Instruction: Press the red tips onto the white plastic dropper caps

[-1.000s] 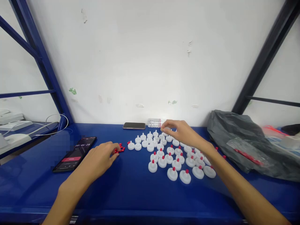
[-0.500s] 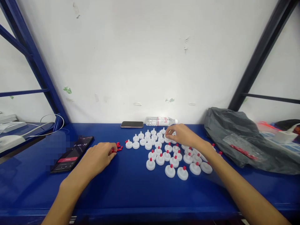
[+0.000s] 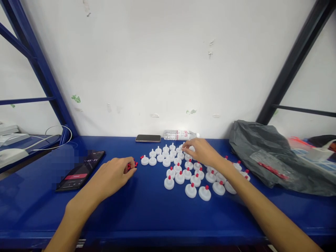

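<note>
My left hand (image 3: 115,174) is at a small pile of red caps (image 3: 128,167), its forefinger and thumb apart with caps between them; the other fingertips are hidden. At the back of a group of white round lids with thin nozzles (image 3: 166,162), my right hand (image 3: 201,150) has its fingers curled around a white lid (image 3: 192,148), partly covered by the hand. Several nearer lids wear red tips, such as the front one (image 3: 204,193). One loose red cap (image 3: 142,157) lies against the leftmost lid (image 3: 144,160).
A phone showing a timer (image 3: 81,171) lies left on the blue table (image 3: 147,213). Another phone (image 3: 148,138) and a clear bottle (image 3: 181,135) rest along the wall. To the right, a grey plastic bag (image 3: 249,150) carries a clear pouch of red pieces (image 3: 273,168).
My left thumb and forefinger have parted over the red caps. My right hand has shifted slightly left among the rear lids.
</note>
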A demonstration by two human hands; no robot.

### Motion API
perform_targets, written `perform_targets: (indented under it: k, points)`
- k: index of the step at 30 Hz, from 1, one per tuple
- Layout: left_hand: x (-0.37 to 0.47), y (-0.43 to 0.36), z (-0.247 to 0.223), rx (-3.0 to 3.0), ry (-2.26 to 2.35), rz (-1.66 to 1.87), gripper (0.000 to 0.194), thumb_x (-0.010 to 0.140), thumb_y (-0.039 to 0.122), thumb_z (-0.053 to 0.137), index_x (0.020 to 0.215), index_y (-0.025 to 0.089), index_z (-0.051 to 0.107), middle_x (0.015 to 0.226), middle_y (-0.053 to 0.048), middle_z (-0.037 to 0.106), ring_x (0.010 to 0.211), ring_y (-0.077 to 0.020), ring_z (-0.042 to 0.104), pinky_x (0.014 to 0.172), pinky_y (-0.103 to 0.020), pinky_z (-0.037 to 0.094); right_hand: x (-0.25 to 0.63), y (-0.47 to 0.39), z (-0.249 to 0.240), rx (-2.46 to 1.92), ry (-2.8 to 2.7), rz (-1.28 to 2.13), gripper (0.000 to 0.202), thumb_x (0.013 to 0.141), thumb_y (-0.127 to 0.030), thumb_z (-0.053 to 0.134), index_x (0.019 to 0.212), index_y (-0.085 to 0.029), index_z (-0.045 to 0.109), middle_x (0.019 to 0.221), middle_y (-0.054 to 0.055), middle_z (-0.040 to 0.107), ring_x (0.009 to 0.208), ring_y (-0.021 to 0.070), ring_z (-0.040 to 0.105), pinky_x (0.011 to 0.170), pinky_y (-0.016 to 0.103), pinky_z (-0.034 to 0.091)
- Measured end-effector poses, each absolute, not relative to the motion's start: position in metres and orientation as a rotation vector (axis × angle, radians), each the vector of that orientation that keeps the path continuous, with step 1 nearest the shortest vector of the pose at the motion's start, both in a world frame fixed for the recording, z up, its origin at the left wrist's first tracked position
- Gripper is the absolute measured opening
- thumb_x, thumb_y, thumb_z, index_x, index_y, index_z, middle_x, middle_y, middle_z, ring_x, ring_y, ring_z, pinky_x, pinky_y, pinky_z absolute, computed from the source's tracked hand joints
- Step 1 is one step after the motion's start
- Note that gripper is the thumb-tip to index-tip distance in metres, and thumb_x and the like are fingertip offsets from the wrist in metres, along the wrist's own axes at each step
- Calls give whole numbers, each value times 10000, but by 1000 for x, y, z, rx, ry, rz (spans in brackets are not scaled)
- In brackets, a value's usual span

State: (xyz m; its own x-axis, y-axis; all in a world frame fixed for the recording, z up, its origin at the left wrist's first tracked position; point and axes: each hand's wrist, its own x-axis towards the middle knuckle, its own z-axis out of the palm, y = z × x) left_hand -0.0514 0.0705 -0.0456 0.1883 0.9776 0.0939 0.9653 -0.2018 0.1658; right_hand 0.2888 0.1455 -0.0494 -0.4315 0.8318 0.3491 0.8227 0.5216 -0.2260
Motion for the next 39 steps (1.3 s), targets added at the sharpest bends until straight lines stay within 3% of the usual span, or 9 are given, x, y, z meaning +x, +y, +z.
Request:
perform_targets:
  k: [6, 13, 20, 24, 29, 32, 39]
  points:
    - [-41, 60, -37, 2364, 1837, 437, 270, 1007, 443, 465, 904, 273, 648, 810, 11, 726, 729, -209, 653, 654, -309, 402, 281, 149, -59, -1275, -2333, 88, 126, 965, -240, 636, 912, -224, 750, 944, 65, 806, 943, 292, 731, 903, 448, 517]
    - [-36, 51, -30, 2362, 1706, 737, 246, 989, 447, 552, 948, 278, 726, 783, 38, 758, 573, -151, 613, 588, -276, 434, 283, 139, -50, -1175, -2110, 290, 171, 1091, -373, 443, 1087, -236, 546, 1165, 95, 763, 1051, 245, 727, 845, 381, 548]
    - [-26, 46, -27, 2363, 1575, 976, 237, 973, 415, 615, 1022, 281, 804, 688, 39, 743, 565, -138, 626, 506, -235, 424, 253, 117, -48, -965, -2089, 612, 229, 1086, -450, 483, 1084, -239, 573, 1167, 79, 725, 1098, 233, 681, 867, 375, 521]
    - [-22, 45, -27, 2320, 1494, 993, 301, 999, 443, 594, 1100, 272, 820, 693, 24, 761, 565, -142, 635, 517, -236, 454, 243, 104, -44, -926, -2154, 559, 224, 1075, -471, 534, 1130, -256, 569, 991, 24, 721, 895, 198, 672, 772, 345, 480]
    - [-15, 43, -29, 2243, 1372, 1007, 282, 1012, 417, 594, 1094, 270, 821, 716, 18, 787, 623, -153, 722, 574, -236, 490, 238, 93, -46, -830, -2312, 332, 373, 965, -563, 702, 1130, -255, 569, 1070, 47, 707, 995, 224, 662, 850, 352, 492]
    - [-11, 42, -30, 2223, 1334, 1001, 265, 1011, 398, 592, 1084, 285, 821, 818, 23, 817, 640, -137, 732, 575, -221, 493, 235, 93, -52, -730, -2395, 118, 430, 925, -604, 720, 1099, -236, 585, 1008, 53, 693, 936, 219, 645, 836, 347, 495]
    - [-3, 40, -35, 2202, 1271, 972, 264, 942, 196, 594, 1024, 286, 828, 855, 52, 823, 645, -107, 731, 607, -181, 516, 231, 97, -60, -553, -2358, -116, 436, 947, -627, 667, 1017, -207, 574, 885, 36, 664, 798, 185, 602, 761, 307, 463]
